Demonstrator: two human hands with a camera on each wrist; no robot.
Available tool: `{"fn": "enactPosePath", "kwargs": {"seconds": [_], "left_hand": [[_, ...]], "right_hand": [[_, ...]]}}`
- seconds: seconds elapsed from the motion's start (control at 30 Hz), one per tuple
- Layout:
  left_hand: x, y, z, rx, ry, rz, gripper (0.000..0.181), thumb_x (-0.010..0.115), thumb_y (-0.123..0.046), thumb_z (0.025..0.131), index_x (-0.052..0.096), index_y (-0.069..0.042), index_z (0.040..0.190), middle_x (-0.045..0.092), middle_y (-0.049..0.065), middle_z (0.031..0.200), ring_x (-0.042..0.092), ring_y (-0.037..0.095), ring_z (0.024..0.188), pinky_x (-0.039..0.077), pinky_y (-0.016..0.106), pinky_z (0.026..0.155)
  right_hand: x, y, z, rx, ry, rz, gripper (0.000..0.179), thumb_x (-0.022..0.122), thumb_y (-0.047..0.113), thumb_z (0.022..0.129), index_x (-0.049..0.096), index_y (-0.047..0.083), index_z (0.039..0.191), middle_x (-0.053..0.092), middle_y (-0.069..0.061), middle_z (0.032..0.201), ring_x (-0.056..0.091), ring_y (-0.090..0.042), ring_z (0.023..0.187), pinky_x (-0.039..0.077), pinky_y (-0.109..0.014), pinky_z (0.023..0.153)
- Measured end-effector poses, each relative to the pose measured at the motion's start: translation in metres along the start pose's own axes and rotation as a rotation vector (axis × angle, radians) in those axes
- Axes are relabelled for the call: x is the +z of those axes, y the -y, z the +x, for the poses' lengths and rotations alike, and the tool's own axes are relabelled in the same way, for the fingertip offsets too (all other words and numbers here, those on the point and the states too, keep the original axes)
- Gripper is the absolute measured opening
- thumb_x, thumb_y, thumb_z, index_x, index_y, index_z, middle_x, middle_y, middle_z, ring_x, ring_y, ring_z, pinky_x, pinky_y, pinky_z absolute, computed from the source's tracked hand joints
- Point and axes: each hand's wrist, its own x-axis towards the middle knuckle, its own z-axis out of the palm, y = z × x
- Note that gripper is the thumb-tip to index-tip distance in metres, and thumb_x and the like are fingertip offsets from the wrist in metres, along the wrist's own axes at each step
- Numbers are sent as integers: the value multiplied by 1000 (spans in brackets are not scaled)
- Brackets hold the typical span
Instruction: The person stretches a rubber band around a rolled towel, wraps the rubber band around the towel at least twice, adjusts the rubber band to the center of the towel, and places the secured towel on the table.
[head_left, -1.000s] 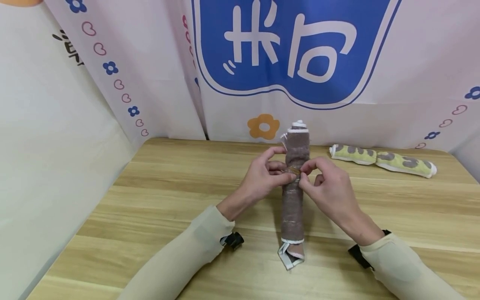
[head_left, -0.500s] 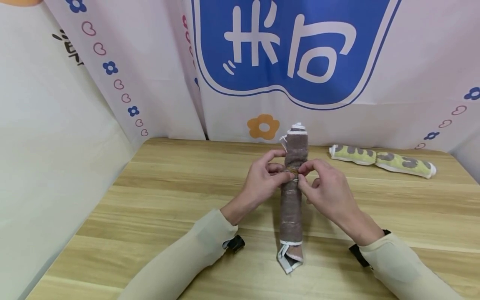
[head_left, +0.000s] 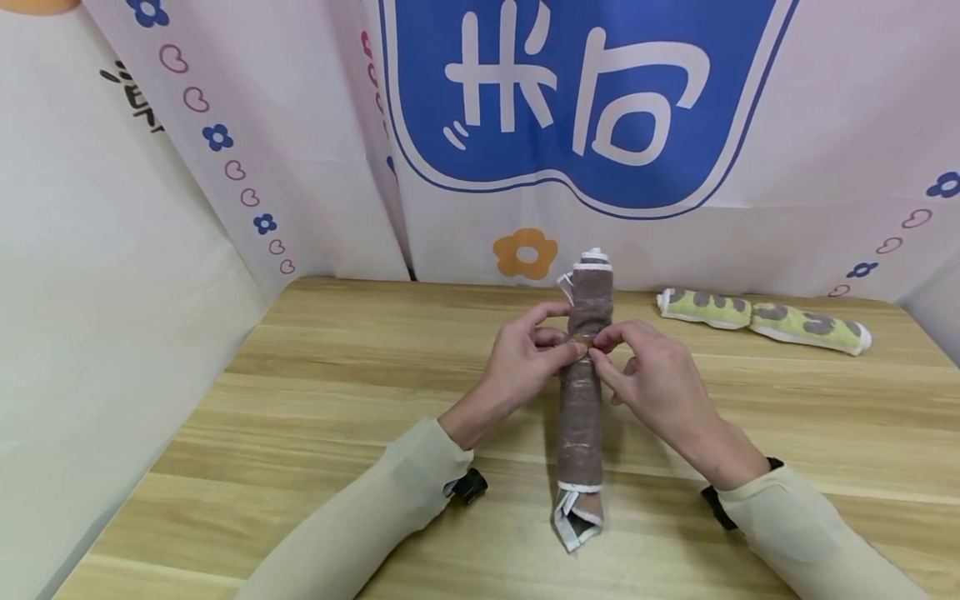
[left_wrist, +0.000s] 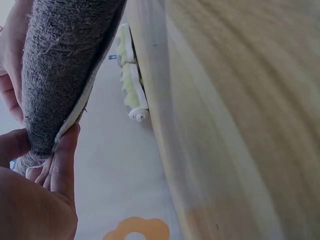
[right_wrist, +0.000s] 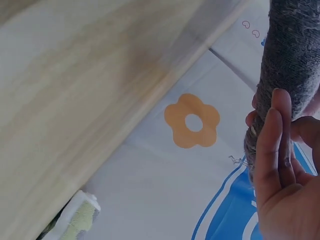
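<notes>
A rolled brown towel (head_left: 580, 417) with white trim stands out lengthwise from the person in the head view, one loose folded corner at its near end. A thin yellowish rubber band (head_left: 582, 340) circles its middle, partly covered by fingers. From the left side, the left hand (head_left: 525, 354) grips the roll, thumb on top near the band. On the opposite side, the right hand (head_left: 660, 375) pinches at the band with thumb and index finger. In the left wrist view the towel (left_wrist: 65, 65) looks grey and hides part of the far hand. The right wrist view shows the towel (right_wrist: 290, 55) above the right fingers.
A second rolled towel (head_left: 806, 327), yellow-green with grey patches and cinched at its middle, lies at the back right of the wooden table (head_left: 300, 400). Behind the table's back edge hangs a printed cloth (head_left: 450, 225). A pale wall (head_left: 97, 317) stands on the left.
The rolled brown towel has shifted slightly toward the person and to the left, both hands staying at its middle. The right fingertips have moved a little left with the band.
</notes>
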Motion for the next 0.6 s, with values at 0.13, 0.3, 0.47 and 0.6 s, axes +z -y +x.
{"fn": "enactPosePath", "kwargs": {"seconds": [0.13, 0.3, 0.47, 0.6], "left_hand": [[0, -1, 0, 10, 21, 35, 47, 73, 6, 94, 61, 1, 139, 77, 17, 97, 75, 19, 84, 63, 33, 74], [2, -3, 2, 15, 33, 81, 49, 76, 7, 92, 61, 2, 139, 77, 17, 96, 75, 17, 83, 62, 30, 71], [2, -1, 2, -8, 25, 83, 48, 76, 7, 91, 63, 1, 137, 77, 16, 92, 73, 15, 80, 60, 27, 68], [2, -1, 1, -63, 9, 40, 47, 76, 5, 91, 63, -2, 136, 76, 12, 89, 72, 15, 78, 61, 30, 67]], "right_hand": [[2, 0, -2, -21, -28, -34, 15, 78, -5, 90, 68, 2, 99, 70, -8, 93, 57, 0, 50, 44, -22, 42], [3, 0, -4, -15, -49, -35, 13, 72, -5, 88, 66, 2, 96, 68, -8, 90, 56, -1, 50, 43, -21, 42], [4, 0, -4, -5, -38, -42, 14, 72, -5, 85, 63, 3, 93, 66, -8, 86, 55, -2, 50, 44, -23, 41], [5, -2, -3, -21, -20, -51, 17, 73, -5, 82, 61, 5, 90, 64, -6, 82, 55, -4, 52, 46, -25, 44]]}}
